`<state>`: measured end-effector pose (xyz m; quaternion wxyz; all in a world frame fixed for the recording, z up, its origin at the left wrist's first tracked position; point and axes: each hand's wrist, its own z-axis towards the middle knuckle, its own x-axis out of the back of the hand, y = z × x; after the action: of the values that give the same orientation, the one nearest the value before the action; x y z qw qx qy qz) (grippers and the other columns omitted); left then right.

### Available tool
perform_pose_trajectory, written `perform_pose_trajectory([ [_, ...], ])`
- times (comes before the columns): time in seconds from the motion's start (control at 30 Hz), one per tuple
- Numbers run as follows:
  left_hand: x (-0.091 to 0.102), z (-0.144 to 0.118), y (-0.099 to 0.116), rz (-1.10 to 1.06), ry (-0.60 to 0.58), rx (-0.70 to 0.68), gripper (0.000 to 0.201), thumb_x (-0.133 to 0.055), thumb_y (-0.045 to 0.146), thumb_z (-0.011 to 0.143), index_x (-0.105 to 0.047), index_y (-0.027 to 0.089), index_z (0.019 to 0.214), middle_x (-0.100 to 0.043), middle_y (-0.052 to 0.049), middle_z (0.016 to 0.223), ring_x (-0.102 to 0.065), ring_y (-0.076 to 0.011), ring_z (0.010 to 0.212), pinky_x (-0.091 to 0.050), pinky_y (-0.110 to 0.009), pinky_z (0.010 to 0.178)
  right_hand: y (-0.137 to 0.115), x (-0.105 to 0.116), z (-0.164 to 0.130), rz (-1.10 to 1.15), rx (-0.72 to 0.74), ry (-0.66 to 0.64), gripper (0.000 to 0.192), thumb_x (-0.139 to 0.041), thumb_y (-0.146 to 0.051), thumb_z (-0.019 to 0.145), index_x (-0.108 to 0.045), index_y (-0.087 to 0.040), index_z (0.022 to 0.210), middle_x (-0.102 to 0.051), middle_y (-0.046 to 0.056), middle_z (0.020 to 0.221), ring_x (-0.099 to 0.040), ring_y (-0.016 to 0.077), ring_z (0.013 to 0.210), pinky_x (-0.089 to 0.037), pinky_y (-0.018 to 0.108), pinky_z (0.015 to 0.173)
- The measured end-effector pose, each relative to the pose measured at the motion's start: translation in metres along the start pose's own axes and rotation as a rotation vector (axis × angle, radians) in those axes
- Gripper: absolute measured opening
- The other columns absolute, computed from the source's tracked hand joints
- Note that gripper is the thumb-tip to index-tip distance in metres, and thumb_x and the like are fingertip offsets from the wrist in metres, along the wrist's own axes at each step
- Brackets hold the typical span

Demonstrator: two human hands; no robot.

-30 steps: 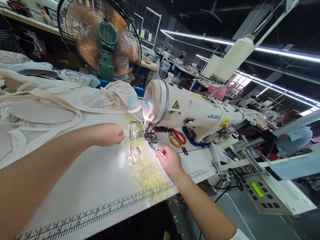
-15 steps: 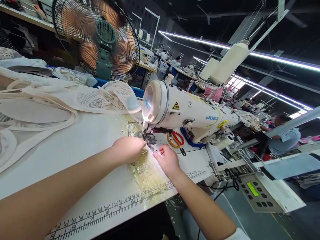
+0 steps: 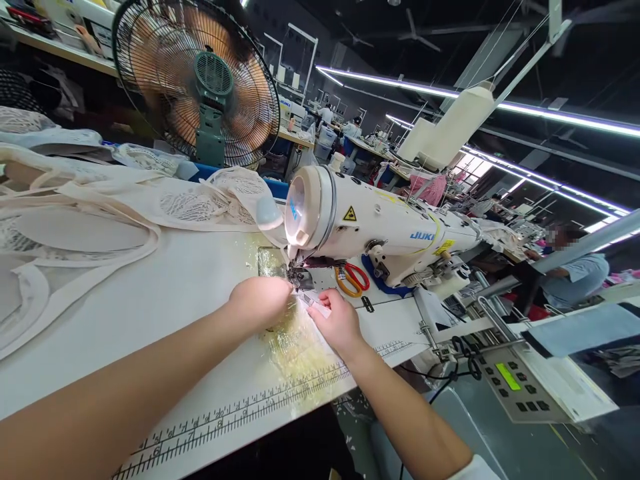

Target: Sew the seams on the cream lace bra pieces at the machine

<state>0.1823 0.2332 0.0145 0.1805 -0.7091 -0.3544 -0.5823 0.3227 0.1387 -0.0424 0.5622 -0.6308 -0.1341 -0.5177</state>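
A white JUKI sewing machine [image 3: 380,230] stands on a white table [image 3: 165,313]. Both hands meet right below its presser foot [image 3: 300,277]. My left hand [image 3: 261,301] rests with its fingers curled on the table, just left of the foot. My right hand [image 3: 339,323] pinches a small white strip [image 3: 316,304] that leads toward the foot. Under the hands lies a patch of worn, yellowed clear tape [image 3: 297,347]. What the left fingers hold is hidden.
Cream lace garment pieces [image 3: 100,213] are piled at the left and back of the table. A big standing fan [image 3: 197,80] is behind them. Orange-handled scissors [image 3: 353,277] lie under the machine arm. A control panel [image 3: 515,387] hangs at right. Other people work at far tables.
My left hand has moved right along the table, from beside the tape patch to the presser foot, close to my right hand. The right hand has barely shifted.
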Motion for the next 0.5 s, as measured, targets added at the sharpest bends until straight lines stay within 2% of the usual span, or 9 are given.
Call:
perform_pose_trajectory([
  [0.3, 0.004, 0.008, -0.023, -0.052, 0.038, 0.044, 0.021, -0.049, 0.01, 0.068, -0.063, 0.021, 0.079, -0.066, -0.01, 0.081, -0.063, -0.0283, 0.07, -0.043, -0.032, 0.056, 0.005, -0.005, -0.003, 0.052, 0.092, 0.028, 0.017, -0.056, -0.023, 0.073, -0.06, -0.019, 0.09, -0.066, 0.005, 0.081, -0.061, 0.0204, 0.08, -0.047, 0.033, 0.075],
  [0.5, 0.001, 0.004, -0.019, -0.027, 0.042, -0.041, 0.018, -0.045, 0.014, 0.074, -0.061, 0.021, 0.077, -0.064, -0.011, 0.08, -0.06, -0.0291, 0.069, -0.039, -0.033, 0.054, 0.005, -0.003, -0.002, 0.044, 0.06, 0.01, 0.019, -0.058, -0.021, 0.073, -0.061, -0.018, 0.092, -0.067, 0.006, 0.085, -0.062, 0.0228, 0.086, -0.047, 0.035, 0.078],
])
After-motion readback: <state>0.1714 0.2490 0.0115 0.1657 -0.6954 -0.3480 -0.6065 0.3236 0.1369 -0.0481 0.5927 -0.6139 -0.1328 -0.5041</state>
